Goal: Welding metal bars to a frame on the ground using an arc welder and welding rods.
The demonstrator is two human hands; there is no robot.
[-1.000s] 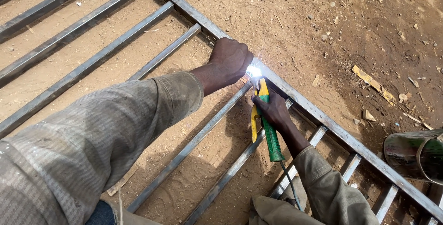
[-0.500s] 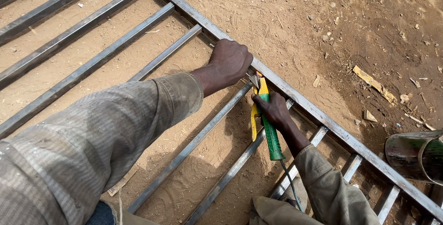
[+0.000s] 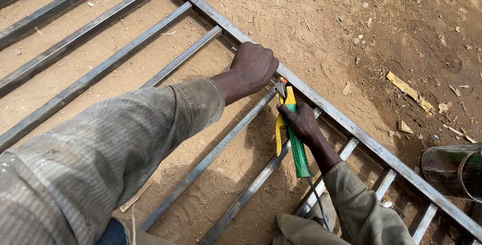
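The person wore a long-sleeved work shirt of faded grey-olive cloth, finely striped and dusty. The left sleeve filled the near left of the view, its cloth creased and speckled with pale spots, its cuff turned loosely at the wrist. The right sleeve, at the near right, was of the same worn cloth, with a folded cuff. Both the left hand and the right hand were bare, without gloves. A strip of blue trouser cloth showed at the near edge.
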